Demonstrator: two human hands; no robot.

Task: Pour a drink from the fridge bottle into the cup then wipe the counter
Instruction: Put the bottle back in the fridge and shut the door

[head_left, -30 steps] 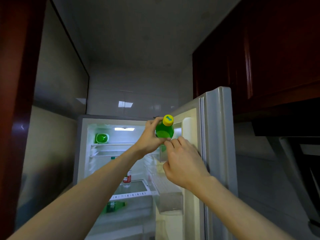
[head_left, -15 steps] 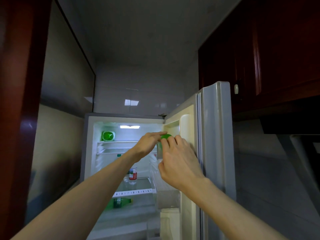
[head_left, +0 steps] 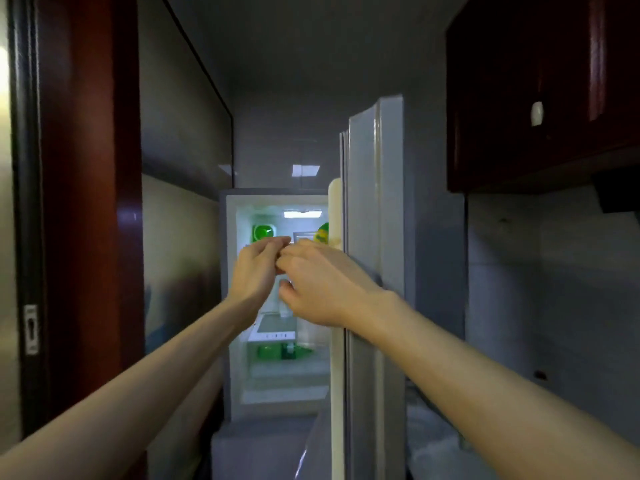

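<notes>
head view looks down a narrow kitchen nook at an open fridge (head_left: 239, 306), its interior lit by a strip light at the top. the fridge door (head_left: 375, 237) stands open on the right, seen nearly edge-on, pale grey outside with a cream inner lining. dark red wall cabinets (head_left: 540, 91) hang at upper right, and a dark red door frame (head_left: 86, 168) fills the left side.

both bare forearms reach forward from the bottom corners and meet in front of the upper shelves. the left hand (head_left: 258, 271) has its fingers curled forward, fingertips close to the right hand's; whether it grips anything cannot be told. the right hand (head_left: 322, 289) is loosely curled, thumb tucked under, beside the door's inner edge; nothing shows in its grasp.

the fridge bottle (head_left: 322, 233) sits in the upper door rack, just above the right hand's knuckles: a green top with a yellow-green label band, mostly hidden by the door lining. a green container (head_left: 264, 233) rests on the top shelf, and another green bottle (head_left: 278, 351) lies on its side on a lower shelf.
</notes>
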